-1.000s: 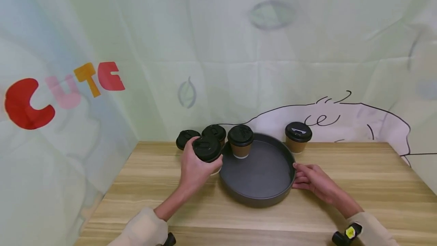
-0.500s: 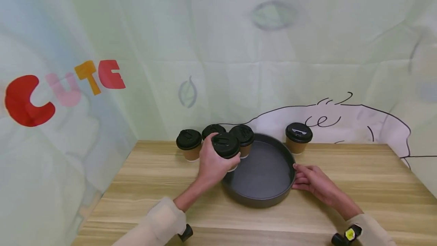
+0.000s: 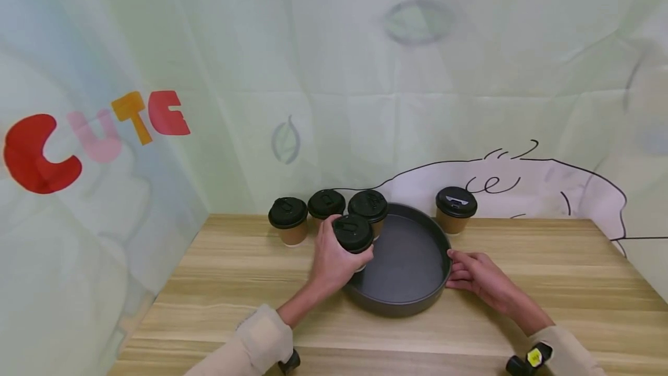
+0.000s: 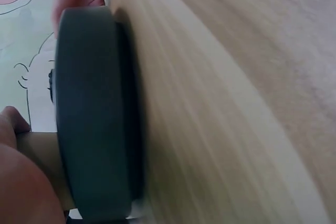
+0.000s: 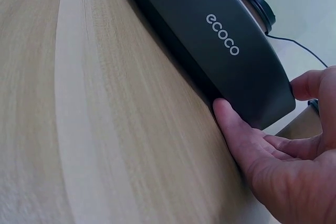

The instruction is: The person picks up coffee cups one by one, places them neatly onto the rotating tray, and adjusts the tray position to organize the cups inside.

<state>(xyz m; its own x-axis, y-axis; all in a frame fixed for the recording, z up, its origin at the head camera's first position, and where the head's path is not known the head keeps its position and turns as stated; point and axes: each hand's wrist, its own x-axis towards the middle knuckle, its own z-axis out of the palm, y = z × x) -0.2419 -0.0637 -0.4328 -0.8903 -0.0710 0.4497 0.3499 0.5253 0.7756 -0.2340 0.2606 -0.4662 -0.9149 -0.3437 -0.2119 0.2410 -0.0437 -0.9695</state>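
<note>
In the head view my left hand (image 3: 334,257) grips a paper coffee cup (image 3: 353,233) with a black lid, at the left side of the round dark grey tray (image 3: 395,308). The brown cup wall (image 4: 43,153) shows beside the tray's side in the left wrist view. My right hand (image 3: 482,282) holds the tray's right edge, with fingers on its rim and outer wall. Another lidded cup (image 3: 368,206) stands in the tray towards the back left, partly hidden by the held cup.
Two lidded cups, one at the far left (image 3: 289,221) and one behind the left hand (image 3: 326,203), stand on the wooden table (image 3: 219,283). One more cup (image 3: 456,209) is behind the tray on the right. A printed curtain (image 3: 334,74) hangs at the back.
My left hand has carried the cup rightwards from beside the tray to over its left part, then slightly towards me. The right hand has kept its hold on the tray.
</note>
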